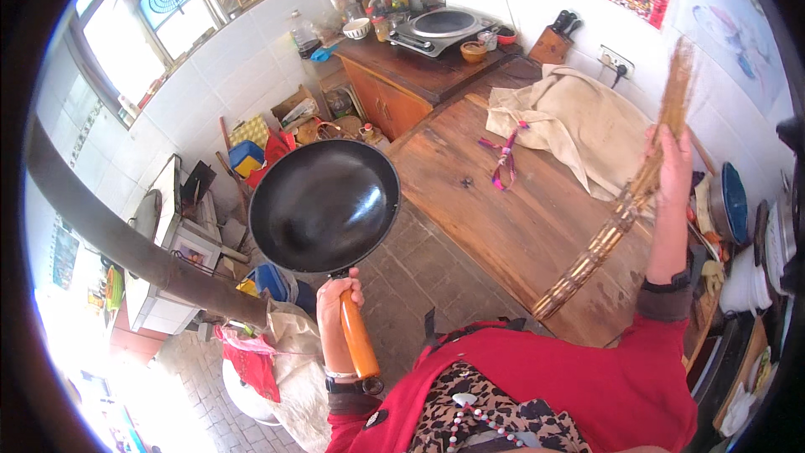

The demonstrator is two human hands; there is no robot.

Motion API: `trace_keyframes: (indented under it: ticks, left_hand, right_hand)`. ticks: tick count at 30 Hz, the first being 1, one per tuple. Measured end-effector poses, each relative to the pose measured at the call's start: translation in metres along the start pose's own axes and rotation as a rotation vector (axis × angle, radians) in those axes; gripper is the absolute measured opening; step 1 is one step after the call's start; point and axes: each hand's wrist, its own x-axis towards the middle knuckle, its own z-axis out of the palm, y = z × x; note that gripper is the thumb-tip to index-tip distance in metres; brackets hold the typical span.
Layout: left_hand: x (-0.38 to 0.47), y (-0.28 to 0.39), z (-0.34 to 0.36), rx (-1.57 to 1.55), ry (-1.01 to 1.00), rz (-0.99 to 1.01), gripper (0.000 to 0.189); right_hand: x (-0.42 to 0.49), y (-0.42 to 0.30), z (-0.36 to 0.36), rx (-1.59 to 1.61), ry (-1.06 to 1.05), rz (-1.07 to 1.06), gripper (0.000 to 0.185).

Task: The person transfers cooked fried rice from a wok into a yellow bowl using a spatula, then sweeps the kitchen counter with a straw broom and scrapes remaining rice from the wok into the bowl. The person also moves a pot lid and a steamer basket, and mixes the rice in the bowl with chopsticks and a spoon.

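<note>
My left hand (338, 308) grips a black wok (324, 207) near the root of its orange handle (360, 340). The wok is raised over the floor with its shiny inside in view. At the right, my right hand (671, 167) is closed around a bundled straw whisk brush (588, 264), held slanting above the wooden tabletop (465, 201). The brush's loose bristle end points up and looks blurred; its bound end points down toward the table's near edge. Wok and brush are well apart.
On the table lie a beige cloth (585, 119) and a colourful woven cord (504, 157). An electric cooktop (440, 25) stands on the cabinet behind, beside bottles, bowls and a knife block (551, 44). A thick pipe (144, 258) crosses at the left. Basins and lids crowd the right side.
</note>
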Motion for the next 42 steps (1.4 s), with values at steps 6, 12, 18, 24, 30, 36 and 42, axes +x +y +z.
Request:
trace_keyframes:
  ticks: [6, 12, 18, 24, 30, 36, 42]
  left_hand:
    - [0.054, 0.039, -0.030, -0.172, 0.064, -0.006, 0.029]
    - [0.131, 0.108, -0.066, -0.160, -0.003, 0.079, 0.027]
    - [0.201, 0.182, -0.087, -0.187, 0.019, 0.159, 0.024]
    - [0.286, 0.243, -0.108, -0.183, -0.008, 0.131, 0.023]
    - [0.367, 0.301, -0.106, -0.124, -0.144, 0.096, 0.030]
    - [0.437, 0.369, -0.076, -0.157, -0.328, 0.023, 0.029]
    - [0.498, 0.416, -0.047, -0.080, -0.368, 0.013, 0.029]
  right_hand:
    - [0.022, 0.079, 0.136, 0.262, -0.171, 0.374, 0.032]
    - [0.005, 0.139, 0.260, 0.640, -0.254, 0.660, 0.048]
    - [-0.065, 0.165, 0.347, 0.529, -0.337, 0.771, 0.042]
    - [-0.038, 0.225, 0.402, 0.176, -0.123, 0.669, 0.058]
    - [0.063, 0.347, 0.479, 0.152, 0.152, 0.657, 0.032]
    - [0.125, 0.401, 0.635, 0.090, -0.380, 0.967, 0.042]
    - [0.145, 0.357, 0.651, -0.283, -0.793, 0.674, 0.074]
